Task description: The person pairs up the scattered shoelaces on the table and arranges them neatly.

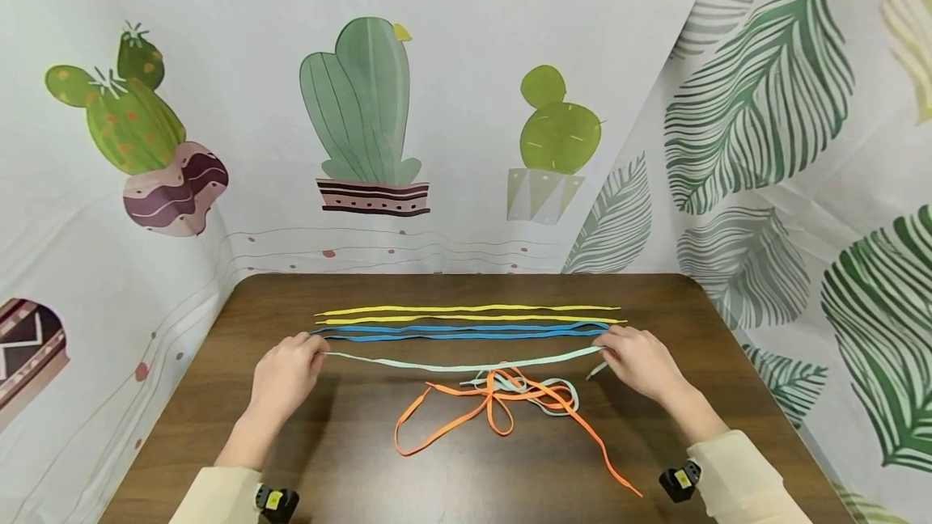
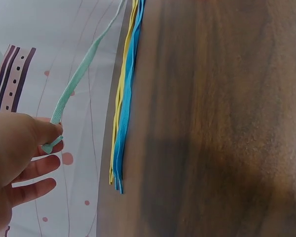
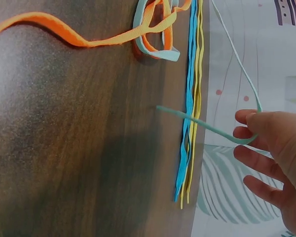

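Observation:
A mint-green shoelace (image 1: 437,368) hangs in a shallow sag between both hands. My left hand (image 1: 286,370) pinches it near one end between thumb and forefinger; the short tip (image 2: 50,147) pokes out below the thumb in the left wrist view. With thumb and index finger my right hand (image 1: 644,362) pinches the other side, and a longer free tail (image 3: 202,123) dangles from it. Just beyond lie two blue shoelaces (image 1: 437,336), stretched side by side, with two yellow shoelaces (image 1: 437,309) behind them.
Nearer me on the brown wooden table (image 1: 349,475), an orange shoelace (image 1: 606,456) lies in loose loops. It is tangled with another mint-green shoelace (image 1: 575,403). A white cloth (image 1: 466,120) printed with cacti and leaves hangs behind the table's far edge.

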`<state>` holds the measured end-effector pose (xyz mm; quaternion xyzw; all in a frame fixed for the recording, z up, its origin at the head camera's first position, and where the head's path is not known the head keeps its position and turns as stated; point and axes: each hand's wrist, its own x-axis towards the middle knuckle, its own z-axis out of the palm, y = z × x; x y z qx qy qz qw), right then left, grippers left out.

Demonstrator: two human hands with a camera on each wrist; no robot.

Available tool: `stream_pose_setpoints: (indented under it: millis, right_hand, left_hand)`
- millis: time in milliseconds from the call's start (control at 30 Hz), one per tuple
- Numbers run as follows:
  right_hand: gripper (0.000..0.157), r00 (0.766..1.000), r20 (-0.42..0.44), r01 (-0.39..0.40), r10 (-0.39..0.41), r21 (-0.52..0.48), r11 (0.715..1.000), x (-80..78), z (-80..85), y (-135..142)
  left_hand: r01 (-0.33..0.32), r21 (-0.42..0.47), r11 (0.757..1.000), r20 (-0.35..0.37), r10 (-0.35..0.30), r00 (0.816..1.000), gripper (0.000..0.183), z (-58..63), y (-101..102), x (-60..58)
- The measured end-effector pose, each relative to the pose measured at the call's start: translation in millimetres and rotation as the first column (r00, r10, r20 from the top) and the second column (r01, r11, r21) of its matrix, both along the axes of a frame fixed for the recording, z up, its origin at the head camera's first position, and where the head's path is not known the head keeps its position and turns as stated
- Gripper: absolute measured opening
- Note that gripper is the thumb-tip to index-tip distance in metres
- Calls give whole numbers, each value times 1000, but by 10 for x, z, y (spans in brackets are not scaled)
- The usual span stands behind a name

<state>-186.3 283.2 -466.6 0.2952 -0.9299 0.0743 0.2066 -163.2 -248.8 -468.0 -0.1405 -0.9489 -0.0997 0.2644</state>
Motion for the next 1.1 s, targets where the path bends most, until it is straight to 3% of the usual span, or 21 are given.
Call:
stream_pose_setpoints:
  millis: [267, 700, 1100]
  right_hand:
    - [23, 1000, 16, 6, -6, -25, 1000, -2, -1, 34]
    - [10, 996, 53, 80, -76, -71, 994, -18, -17, 154]
    - [12, 996, 2, 93, -93, -78, 993, -56, -56, 297]
  left_hand:
    - [-12, 11, 1000, -30, 12, 999, 18, 23, -46, -15]
    - [-59, 36, 998, 8, 59, 998, 13, 39, -162, -26]
    - [-62, 30, 998, 38, 61, 997, 11, 9, -281, -39]
